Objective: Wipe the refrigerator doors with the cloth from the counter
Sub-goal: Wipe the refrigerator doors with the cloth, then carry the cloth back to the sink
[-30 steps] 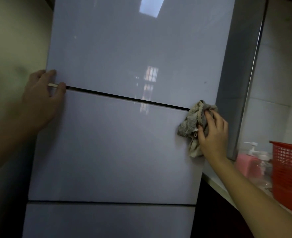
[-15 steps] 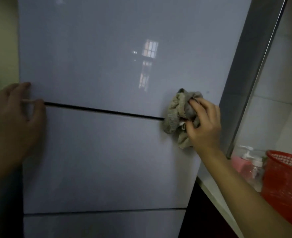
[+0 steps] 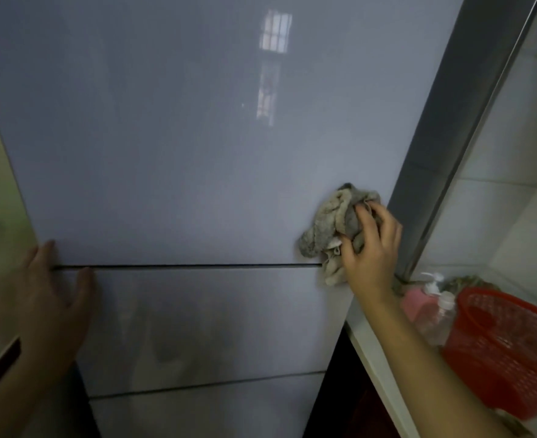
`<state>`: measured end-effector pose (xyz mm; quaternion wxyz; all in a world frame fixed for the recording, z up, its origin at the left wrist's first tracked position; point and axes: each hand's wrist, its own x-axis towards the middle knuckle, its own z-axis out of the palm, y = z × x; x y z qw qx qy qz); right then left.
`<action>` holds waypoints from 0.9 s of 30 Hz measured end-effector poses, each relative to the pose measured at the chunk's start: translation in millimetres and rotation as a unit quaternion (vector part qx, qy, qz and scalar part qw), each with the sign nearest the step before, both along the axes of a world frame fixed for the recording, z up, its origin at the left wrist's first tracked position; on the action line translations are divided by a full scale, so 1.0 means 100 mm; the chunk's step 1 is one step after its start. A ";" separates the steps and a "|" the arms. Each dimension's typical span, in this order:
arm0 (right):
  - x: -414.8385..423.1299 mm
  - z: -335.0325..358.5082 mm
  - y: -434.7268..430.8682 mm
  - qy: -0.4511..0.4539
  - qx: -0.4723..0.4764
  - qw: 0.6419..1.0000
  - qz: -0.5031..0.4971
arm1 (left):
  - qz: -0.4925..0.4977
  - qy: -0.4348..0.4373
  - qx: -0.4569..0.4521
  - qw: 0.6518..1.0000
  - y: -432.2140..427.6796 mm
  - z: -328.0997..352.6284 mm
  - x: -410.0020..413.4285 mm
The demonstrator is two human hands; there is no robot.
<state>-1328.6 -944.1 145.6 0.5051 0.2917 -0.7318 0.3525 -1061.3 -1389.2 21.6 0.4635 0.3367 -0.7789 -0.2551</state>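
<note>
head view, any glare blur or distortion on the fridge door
Head view: dim, flat light; a window reflection glares on the glossy upper door; the left hand at the frame edge is soft and blurred, the right hand and cloth sharper; the wide lens tilts the door's edges.

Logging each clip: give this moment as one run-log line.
phase: wiping | right hand: grips cloth against upper door, right edge | left hand: flat on doors' left edge at seam

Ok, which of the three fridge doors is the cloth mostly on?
The upper door: the cloth, gripped by the right hand, lies mostly above the seam at its right edge; only a tail hangs onto the middle door.
</note>
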 end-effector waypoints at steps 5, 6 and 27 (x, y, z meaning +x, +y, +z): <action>0.11 -0.03 0.24 -0.125 0.005 0.992 0.013 | 0.010 -0.027 0.009 1.000 0.79 0.52 0.14; 0.16 -0.03 0.28 -0.163 0.010 0.986 0.016 | 0.005 -0.025 0.017 1.000 1.01 0.70 0.19; 2.62 -1.18 1.96 -0.637 0.124 0.760 -0.016 | -0.272 -0.416 0.219 0.840 2.92 0.22 1.26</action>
